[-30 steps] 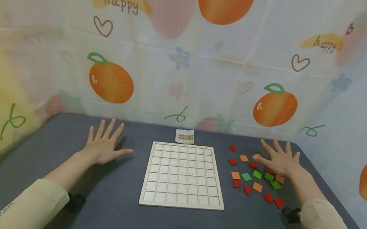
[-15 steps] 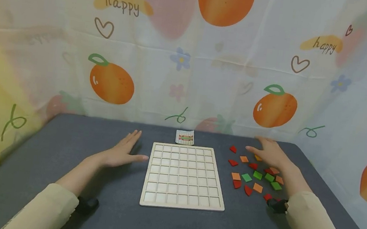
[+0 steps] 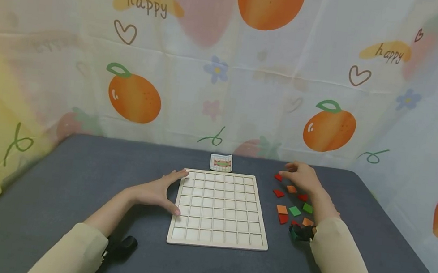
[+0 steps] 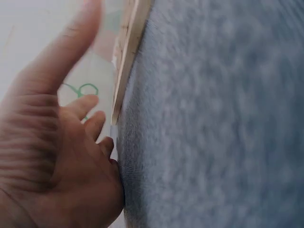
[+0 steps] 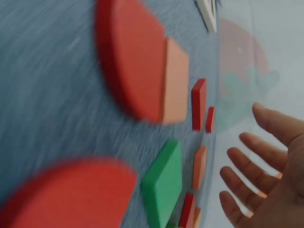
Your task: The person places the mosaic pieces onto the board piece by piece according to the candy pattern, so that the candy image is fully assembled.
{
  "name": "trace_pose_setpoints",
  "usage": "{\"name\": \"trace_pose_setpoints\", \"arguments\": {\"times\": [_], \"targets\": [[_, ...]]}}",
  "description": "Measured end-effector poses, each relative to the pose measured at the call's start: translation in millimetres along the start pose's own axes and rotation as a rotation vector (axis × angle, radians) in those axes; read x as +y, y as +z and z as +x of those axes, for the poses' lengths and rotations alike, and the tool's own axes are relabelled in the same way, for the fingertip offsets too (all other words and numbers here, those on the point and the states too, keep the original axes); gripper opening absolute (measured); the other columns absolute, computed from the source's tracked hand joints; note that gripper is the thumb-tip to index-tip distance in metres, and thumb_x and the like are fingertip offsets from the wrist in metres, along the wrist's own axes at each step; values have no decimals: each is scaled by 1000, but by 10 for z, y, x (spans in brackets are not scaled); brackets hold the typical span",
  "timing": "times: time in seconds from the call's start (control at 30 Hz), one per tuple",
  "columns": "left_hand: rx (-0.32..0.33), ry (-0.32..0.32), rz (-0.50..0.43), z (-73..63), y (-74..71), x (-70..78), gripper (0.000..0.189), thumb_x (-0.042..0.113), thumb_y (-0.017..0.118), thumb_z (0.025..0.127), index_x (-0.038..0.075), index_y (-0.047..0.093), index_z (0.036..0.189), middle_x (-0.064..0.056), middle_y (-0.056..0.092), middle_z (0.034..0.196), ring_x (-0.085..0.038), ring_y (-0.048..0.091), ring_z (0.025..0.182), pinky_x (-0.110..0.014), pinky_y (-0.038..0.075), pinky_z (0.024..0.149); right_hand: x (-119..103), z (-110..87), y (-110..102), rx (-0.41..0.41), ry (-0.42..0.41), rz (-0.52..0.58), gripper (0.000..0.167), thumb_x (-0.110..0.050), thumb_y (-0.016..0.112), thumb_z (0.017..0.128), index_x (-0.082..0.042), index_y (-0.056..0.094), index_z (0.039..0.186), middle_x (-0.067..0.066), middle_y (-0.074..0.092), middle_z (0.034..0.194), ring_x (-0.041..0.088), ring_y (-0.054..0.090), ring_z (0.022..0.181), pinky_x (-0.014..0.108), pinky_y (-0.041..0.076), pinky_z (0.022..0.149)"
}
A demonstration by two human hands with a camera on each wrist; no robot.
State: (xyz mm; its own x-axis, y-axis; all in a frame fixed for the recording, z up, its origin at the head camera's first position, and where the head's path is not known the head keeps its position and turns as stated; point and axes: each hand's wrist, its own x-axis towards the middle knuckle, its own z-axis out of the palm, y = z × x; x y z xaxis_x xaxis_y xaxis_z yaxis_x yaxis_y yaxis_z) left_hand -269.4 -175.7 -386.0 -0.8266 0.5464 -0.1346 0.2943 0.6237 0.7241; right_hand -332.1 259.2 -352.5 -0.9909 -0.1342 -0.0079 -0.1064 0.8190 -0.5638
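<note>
A pale wooden grid board point(image 3: 216, 246) lies on the dark table. At its left edge is my left hand point(image 3: 153, 193), thumb and fingers spread apart with their tips overlapping the frame; in the left wrist view the hand point(image 4: 61, 166) is low beside the board's edge point(image 4: 127, 66). My right hand point(image 3: 304, 178) hovers over the far part of the loose pieces, fingertips close to a small red piece point(image 3: 278, 177). The right wrist view has its fingers point(image 5: 256, 171) loosely extended, holding nothing, past a green diamond-shaped piece point(image 5: 164, 183) and a red rounded piece point(image 5: 135, 57).
Behind the board stands a small printed card point(image 3: 221, 163) with a coloured grid pattern. Several red, orange point(image 3: 282, 210) and green point(image 3: 294, 211) flat pieces are scattered right of the board, some hidden under the right forearm. A fruit-print curtain point(image 3: 248, 90) closes off the table's back.
My left hand has moved right, from the bare table to the board's left edge. The right hand has shifted left over the pieces, toward the farthest red one. Board and card have stayed put.
</note>
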Motion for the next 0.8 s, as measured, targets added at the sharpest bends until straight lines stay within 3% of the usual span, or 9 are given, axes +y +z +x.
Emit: {"name": "trace_pose_setpoints", "arguments": {"times": [0.43,0.6,0.7,0.8], "targets": [[-25,65,54,-10,9,-47,121,46,90,67,5,21,158,-18,4,168,-47,-5,154,-72,3,118,-142,103,117,-71,118,-61,54,-32,61,96,8,54,131,29,59,131,43,60,115,51,53,95],[-19,65,90,-2,22,-71,123,49,89,66,3,21,157,-17,7,168,-47,-2,154,-73,6,117,-136,130,137,-60,136,-148,41,-29,62,96,3,62,123,24,61,130,43,58,118,68,36,108],[-14,56,102,0,25,-78,124,49,89,66,3,20,157,-17,8,168,-47,-1,154,-73,7,117,-142,143,145,-50,139,-174,31,-25,62,96,-1,65,114,20,64,126,40,61,109,76,24,109],[-10,57,104,3,27,-76,124,48,89,66,2,20,157,-17,8,168,-48,0,154,-73,6,117,-145,155,156,-42,133,-171,24,-22,63,96,-2,64,109,19,65,120,36,63,99,77,22,109]]}}
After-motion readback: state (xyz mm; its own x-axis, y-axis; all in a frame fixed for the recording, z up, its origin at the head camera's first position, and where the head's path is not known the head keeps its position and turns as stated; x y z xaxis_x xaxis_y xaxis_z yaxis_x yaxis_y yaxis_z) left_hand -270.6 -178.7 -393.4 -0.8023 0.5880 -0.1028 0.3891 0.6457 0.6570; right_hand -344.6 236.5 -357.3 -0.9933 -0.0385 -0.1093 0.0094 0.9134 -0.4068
